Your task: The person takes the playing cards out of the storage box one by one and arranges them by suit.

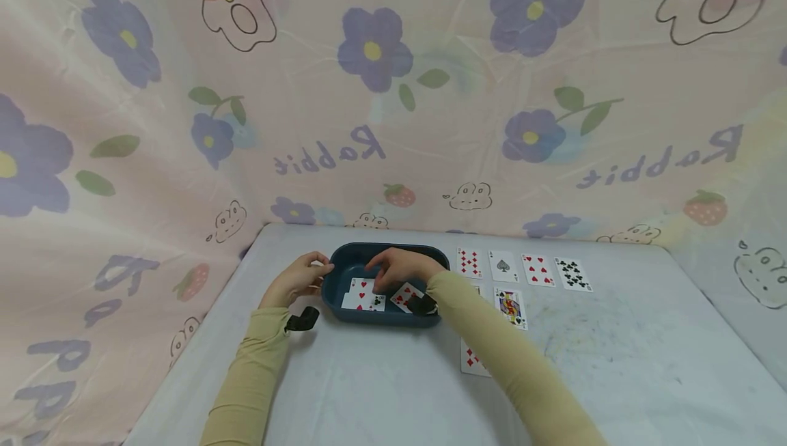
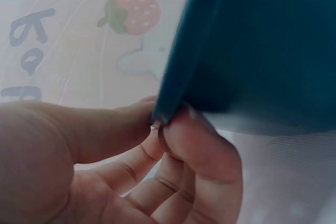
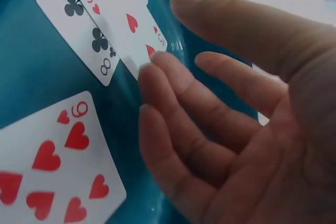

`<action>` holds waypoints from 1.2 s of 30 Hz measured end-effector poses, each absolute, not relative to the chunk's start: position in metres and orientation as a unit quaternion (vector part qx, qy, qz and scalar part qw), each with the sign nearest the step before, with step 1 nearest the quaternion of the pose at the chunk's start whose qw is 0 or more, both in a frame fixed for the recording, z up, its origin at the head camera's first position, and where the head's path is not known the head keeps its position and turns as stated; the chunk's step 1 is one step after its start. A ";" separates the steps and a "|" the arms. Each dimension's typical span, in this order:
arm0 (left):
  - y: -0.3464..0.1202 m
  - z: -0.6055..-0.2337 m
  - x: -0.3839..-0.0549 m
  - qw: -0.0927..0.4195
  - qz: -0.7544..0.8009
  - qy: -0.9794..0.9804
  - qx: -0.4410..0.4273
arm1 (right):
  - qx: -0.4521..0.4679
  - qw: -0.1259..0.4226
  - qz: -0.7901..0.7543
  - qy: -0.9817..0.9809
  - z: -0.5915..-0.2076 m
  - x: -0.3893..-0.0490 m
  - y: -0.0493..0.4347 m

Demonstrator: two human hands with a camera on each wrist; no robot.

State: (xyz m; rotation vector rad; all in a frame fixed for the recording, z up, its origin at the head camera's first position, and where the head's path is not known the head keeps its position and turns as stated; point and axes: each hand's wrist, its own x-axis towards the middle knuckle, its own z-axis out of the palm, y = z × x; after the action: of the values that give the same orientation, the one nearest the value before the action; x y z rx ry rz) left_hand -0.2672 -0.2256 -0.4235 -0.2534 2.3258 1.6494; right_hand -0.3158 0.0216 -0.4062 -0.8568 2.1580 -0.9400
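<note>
My left hand (image 1: 299,281) pinches the left rim of a dark blue tray (image 1: 381,319), thumb on one side and index finger on the other in the left wrist view. Over the tray's inside is my right hand (image 1: 402,267), its fingers bent loosely and its thumb apart. Its fingertips reach the edge of a three of hearts (image 3: 118,14), which partly covers an eight of clubs (image 3: 100,69). Separately in the tray lies a six of hearts (image 3: 58,156), close to the right wrist in the head view.
Right of the tray, a back row of face-up cards includes an ace of spades (image 1: 503,266) and a clubs card (image 1: 573,274). A face card (image 1: 511,309) lies nearer, and a diamonds card (image 1: 473,362) is partly behind the right sleeve. A patterned curtain (image 1: 430,111) borders the white table (image 1: 615,364).
</note>
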 end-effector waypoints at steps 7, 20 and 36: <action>-0.226 -0.424 -0.266 0.138 0.570 0.805 -0.089 | -0.309 0.324 -0.341 0.826 -0.411 -0.319 0.013; -0.226 -0.425 -0.266 0.144 0.576 0.799 -0.093 | -0.281 0.312 -0.304 0.856 -0.418 -0.322 -0.001; -0.225 -0.424 -0.267 0.139 0.574 0.802 -0.091 | -0.299 0.289 -0.281 0.865 -0.427 -0.329 -0.003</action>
State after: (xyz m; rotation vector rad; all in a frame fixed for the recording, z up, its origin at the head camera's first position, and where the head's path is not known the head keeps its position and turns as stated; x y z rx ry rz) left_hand -0.2672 -0.2247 -0.4245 -0.2642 2.3194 1.6583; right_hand -0.3295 -0.0032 -0.4270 -0.7976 2.3084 -0.7496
